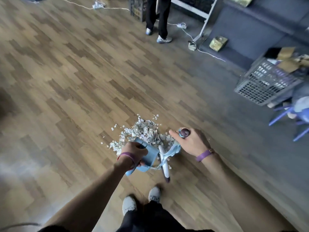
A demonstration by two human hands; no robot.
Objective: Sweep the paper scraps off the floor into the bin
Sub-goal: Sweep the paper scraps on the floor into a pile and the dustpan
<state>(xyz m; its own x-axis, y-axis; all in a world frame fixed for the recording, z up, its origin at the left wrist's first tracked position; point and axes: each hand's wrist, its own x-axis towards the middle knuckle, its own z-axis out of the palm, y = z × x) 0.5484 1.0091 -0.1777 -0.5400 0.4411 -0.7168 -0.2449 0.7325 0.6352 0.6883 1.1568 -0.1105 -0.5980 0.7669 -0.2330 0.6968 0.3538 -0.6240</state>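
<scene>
A heap of white paper scraps [143, 131] lies on the wooden floor just ahead of my feet. My left hand [133, 152] grips the handle of a light blue dustpan [150, 156], whose mouth sits at the near edge of the heap. My right hand [189, 141] holds the purple top end of a broom handle [184, 132]. The broom's white shaft and blue head [164, 162] stand beside the dustpan, partly hidden by it. A few stray scraps [113, 129] lie to the left of the heap.
A grey mesh crate [265, 81] filled with paper stands at the right on a dark mat. Another person's legs [158, 19] stand at the back beside a black crate [138, 8]. White cables [184, 30] trail across the far floor. A blue chair [291, 118] is at the right edge.
</scene>
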